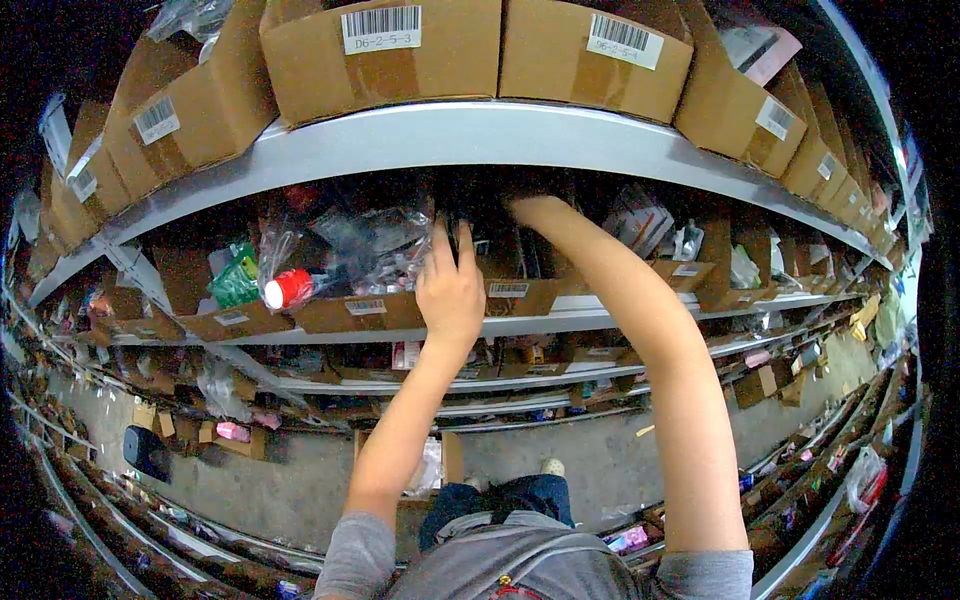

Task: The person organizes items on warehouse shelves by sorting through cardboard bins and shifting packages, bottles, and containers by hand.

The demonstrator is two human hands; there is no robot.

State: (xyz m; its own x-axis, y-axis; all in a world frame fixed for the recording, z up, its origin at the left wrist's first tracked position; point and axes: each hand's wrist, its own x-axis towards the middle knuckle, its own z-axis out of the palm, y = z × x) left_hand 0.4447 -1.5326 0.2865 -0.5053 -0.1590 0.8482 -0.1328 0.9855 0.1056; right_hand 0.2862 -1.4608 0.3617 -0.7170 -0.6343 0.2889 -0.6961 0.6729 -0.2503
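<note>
My left hand (452,290) reaches up to a cardboard bin (518,298) on the middle shelf. Its fingers are stretched out and slightly apart, lying along the bin's side edge, with no object visible in them. Deep in the shadow of the same shelf level is my right hand (538,212); its fingers disappear into the dark, and whatever they touch is hidden. Just left of my left hand, a neighbouring bin (340,316) holds clear plastic bags (385,245) with dark contents. A red-capped item (289,288) in clear wrap leans over that bin's front.
Overhead, a white shelf beam (450,140) carries labelled cardboard boxes (385,55). To the right, a bin holds a white boxed item (640,220); to the left lies a green packet (235,277). Below, an open carton (452,458) stands on the floor by my legs. A dark bin (145,450) stands lower left.
</note>
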